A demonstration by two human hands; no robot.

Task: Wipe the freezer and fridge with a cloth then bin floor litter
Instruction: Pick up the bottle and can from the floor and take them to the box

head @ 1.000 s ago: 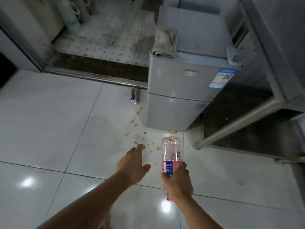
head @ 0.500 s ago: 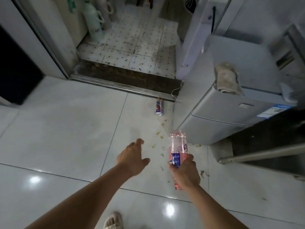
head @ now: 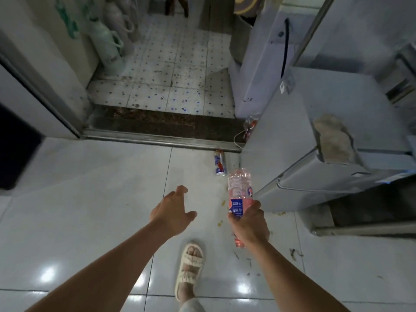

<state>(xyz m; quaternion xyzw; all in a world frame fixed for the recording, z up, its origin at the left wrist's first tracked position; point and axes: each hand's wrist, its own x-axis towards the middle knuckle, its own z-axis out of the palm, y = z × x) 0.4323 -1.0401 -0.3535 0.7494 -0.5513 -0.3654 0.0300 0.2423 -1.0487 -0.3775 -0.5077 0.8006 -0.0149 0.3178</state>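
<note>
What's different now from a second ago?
The person stepped forward toward the doorway: the blue-and-red drink can lying on the white tiled floor is now nearer, and a foot in a cream sandal has come into view. Unchanged: the right hand grips the pink plastic bottle, the left hand is open, and the beige cloth lies on the grey fridge.

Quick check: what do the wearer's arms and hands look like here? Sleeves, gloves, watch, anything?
Both arms are bare from the frame edge to the wrist: no sleeves in view. The left hand and right hand wear no gloves, and no watch, bracelet or rings show. The only clothing in view is a cream strapped sandal and a light trouser hem.
</note>
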